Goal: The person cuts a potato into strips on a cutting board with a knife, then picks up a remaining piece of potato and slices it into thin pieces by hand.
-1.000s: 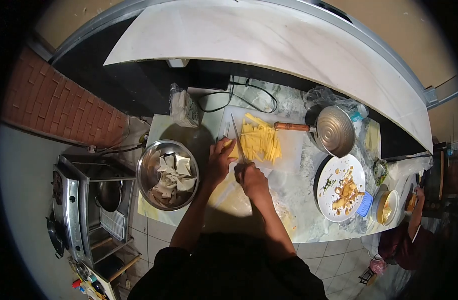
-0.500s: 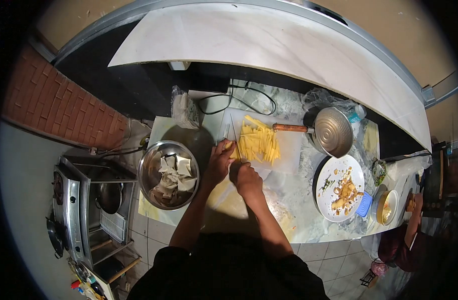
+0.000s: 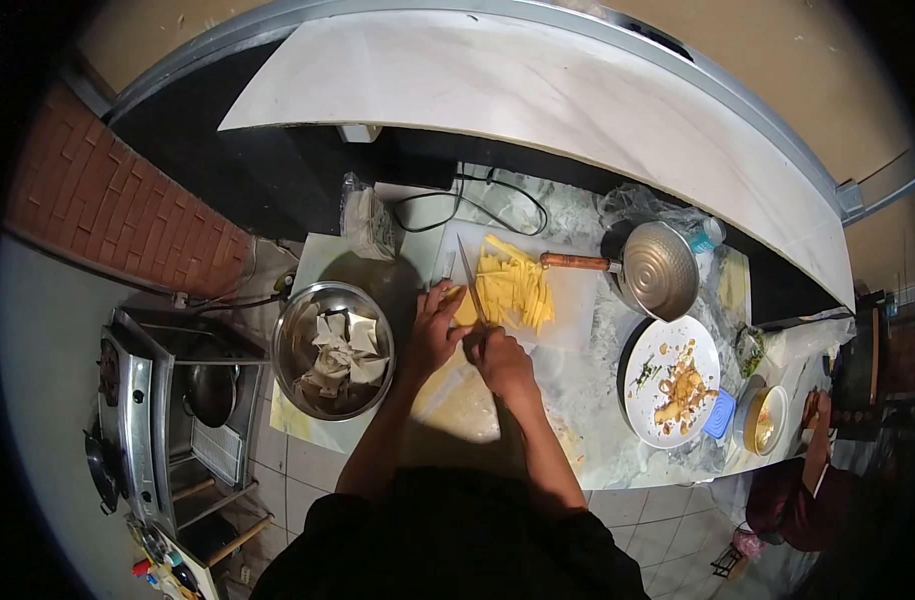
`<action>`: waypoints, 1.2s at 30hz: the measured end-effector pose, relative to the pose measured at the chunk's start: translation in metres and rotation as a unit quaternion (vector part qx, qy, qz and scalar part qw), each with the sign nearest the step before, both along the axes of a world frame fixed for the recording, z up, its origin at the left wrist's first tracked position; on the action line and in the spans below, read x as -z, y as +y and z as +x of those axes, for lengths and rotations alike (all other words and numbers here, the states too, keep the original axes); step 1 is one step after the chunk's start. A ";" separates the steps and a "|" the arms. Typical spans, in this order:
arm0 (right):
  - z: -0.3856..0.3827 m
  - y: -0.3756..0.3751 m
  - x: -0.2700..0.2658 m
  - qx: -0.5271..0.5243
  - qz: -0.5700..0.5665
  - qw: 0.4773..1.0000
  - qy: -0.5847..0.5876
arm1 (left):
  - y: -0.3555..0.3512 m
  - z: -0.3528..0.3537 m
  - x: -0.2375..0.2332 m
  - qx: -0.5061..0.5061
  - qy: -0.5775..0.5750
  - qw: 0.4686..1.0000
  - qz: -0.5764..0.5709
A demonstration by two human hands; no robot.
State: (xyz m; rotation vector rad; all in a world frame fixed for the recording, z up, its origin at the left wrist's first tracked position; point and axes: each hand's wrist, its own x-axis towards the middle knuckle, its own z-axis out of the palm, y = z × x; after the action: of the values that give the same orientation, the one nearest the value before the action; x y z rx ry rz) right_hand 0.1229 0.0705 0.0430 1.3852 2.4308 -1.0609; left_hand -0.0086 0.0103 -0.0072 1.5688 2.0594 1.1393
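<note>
My right hand (image 3: 504,366) is closed round the handle of a knife (image 3: 471,275), its blade pointing away from me on the white cutting board (image 3: 574,330). Left of the blade, my left hand (image 3: 436,328) holds a yellow potato piece (image 3: 464,310) with curled fingers. A heap of cut yellow sticks (image 3: 514,285) lies just right of the knife. Further left stands a steel bowl (image 3: 289,352) with pale folded wrappers (image 3: 349,350) in it.
At the right are a saucepan (image 3: 660,268), a white plate (image 3: 637,400) with peelings, a blue lid (image 3: 719,413) and a tub (image 3: 774,418). A black cable (image 3: 497,216) lies behind the board. Another person's arm (image 3: 817,440) shows at far right; a stove (image 3: 142,400) stands left.
The knife and my right hand have shifted slightly relative to the potato piece, and the blade now stands a little further from my left fingers. The whole view has moved slightly.
</note>
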 end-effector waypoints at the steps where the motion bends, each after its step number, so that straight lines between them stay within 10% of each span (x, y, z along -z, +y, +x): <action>1: -0.001 0.000 -0.002 -0.005 0.001 1.000 -0.011 | 0.000 -0.001 0.002 -0.003 0.000 1.000 0.001; 36: -0.007 -0.020 0.053 0.010 0.127 0.992 0.021 | 0.006 -0.008 0.009 0.011 0.065 0.998 -0.006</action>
State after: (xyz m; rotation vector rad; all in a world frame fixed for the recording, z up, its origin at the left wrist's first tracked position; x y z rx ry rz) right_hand 0.1162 0.0508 -0.0103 1.4744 2.6653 -0.8131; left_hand -0.0166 0.0163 -0.0167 1.6967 2.1191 1.0397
